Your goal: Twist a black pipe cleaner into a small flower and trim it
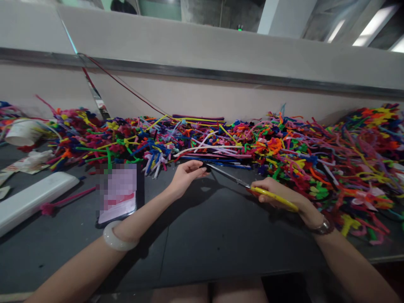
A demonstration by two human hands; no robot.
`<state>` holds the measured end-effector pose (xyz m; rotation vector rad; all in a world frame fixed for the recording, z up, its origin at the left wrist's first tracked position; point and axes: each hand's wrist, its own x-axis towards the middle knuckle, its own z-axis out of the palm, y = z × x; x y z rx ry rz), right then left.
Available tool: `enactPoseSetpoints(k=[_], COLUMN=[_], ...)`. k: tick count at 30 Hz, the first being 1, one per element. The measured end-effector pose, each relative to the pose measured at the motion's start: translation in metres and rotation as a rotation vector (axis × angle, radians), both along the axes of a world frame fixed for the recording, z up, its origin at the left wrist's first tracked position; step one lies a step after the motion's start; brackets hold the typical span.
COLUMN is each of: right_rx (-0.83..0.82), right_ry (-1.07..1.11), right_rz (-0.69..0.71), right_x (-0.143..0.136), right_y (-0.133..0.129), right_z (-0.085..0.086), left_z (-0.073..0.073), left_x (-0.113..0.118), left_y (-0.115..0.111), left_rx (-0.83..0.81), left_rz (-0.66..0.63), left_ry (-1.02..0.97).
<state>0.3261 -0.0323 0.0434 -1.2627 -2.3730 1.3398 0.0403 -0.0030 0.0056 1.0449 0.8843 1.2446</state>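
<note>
And here we see the left hand [188, 174] reaching in low over the dark tabletop [195, 240], forearm slanting up from the lower left, wrist nearly straight, thumb and fingertips pinched on a small black piece [205, 167]. What that piece is, I can't tell; it's too small and dark. Across from it, the right hand [270, 190] comes in from the lower right, forearm angled inward, fingers wrapped around the handles of a yellow-handled tool [280, 200]. Its long metal end slopes up and leftward, the tip right at the black piece, by the left fingertips. Whether the tip touches it, I can't make out. Both hands are just in front of a heap of colourful fuzzy stems [221, 141] that runs along the wall. Beside the left forearm lies a phone [126, 202], and farther left, a long white case [38, 202]. A white bangle [118, 237] circles the left wrist.
</note>
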Motion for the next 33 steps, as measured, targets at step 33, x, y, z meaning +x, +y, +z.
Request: enactPoseSetpoints(k=[33], right_rx=[1.444], right_ry=[-0.226], right_rz=[-0.313], right_x=[0.013], right_y=[0.024], right_z=[-0.032], left_z=[0.003], left_x=[-0.008], left_y=[0.001], left_rx=[-0.230], left_rz=[-0.233], left_ry=[-0.184])
